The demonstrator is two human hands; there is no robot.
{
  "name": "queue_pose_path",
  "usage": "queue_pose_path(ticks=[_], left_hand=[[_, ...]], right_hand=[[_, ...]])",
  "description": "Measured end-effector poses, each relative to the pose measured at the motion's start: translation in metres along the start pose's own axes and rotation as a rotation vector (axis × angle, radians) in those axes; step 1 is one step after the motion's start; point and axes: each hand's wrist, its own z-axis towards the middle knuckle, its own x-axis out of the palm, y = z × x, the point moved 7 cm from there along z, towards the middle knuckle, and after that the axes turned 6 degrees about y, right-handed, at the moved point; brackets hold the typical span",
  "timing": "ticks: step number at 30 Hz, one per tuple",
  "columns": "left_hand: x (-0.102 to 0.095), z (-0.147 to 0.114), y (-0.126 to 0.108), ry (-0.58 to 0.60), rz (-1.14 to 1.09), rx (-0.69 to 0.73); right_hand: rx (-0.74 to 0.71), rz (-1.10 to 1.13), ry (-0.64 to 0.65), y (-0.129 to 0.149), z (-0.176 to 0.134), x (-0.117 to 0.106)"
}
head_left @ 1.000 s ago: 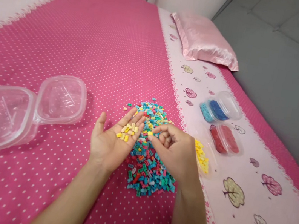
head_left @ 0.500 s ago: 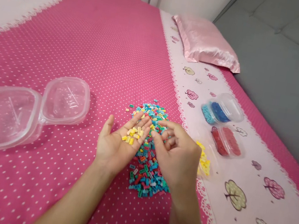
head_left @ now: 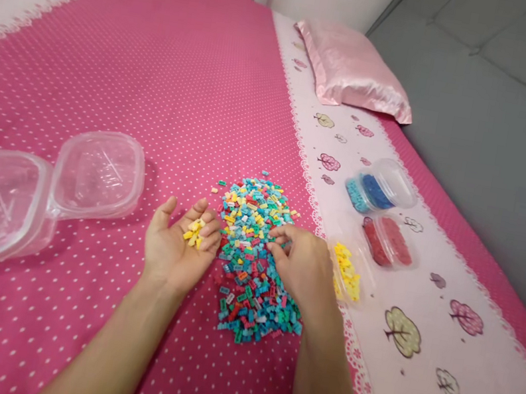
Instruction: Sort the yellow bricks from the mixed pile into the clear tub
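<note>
My left hand point(head_left: 178, 247) is palm up with its fingers curled, cradling several small yellow toy bricks point(head_left: 194, 232) left of the pile. Over the pile's right side, my right hand point(head_left: 303, 261) points its fingertips at the bricks in a pinch. Whatever is between those fingertips, if anything, is too small to make out. The pile of toy bricks point(head_left: 258, 223) mixes teal, blue, red, yellow and white pieces. Close to the right wrist stands a clear container holding yellow bricks point(head_left: 347, 273).
Two clear plastic containers point(head_left: 99, 176) sit at left on the pink dotted bedsheet point(head_left: 187, 77). To the right are containers of red bricks point(head_left: 387, 241) and blue bricks point(head_left: 369, 191). A pink pillow point(head_left: 354, 71) lies farther back beside the grey headboard point(head_left: 483, 113).
My left hand has moved left, away from the pile, and its fingers have curled more around the yellow bricks. My right hand has come down to the pile from beside the left fingers.
</note>
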Motion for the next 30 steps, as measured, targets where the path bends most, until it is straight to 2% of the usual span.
queue_pose_path(ticks=[9,14,18,22,28,30], left_hand=[[0.004,0.001,0.001,0.034,0.063,-0.015],[0.002,0.003,0.003,0.009,0.054,-0.023],[0.003,0.003,0.007,0.004,0.001,-0.051],[0.012,0.0,0.014,0.102,-0.063,-0.102],[0.019,-0.004,0.026,0.22,-0.044,-0.221],[0.021,-0.006,0.03,0.236,-0.028,-0.252]], right_hand=[[-0.031,-0.011,0.025,0.004,0.012,0.022],[-0.063,0.085,-0.016,-0.001,0.012,0.018],[-0.119,0.186,-0.108,-0.002,0.007,0.004],[-0.228,0.333,-0.329,0.006,-0.008,-0.025],[-0.405,0.445,-0.9,0.027,-0.066,-0.075],[-0.448,0.454,-1.006,0.032,-0.081,-0.082]])
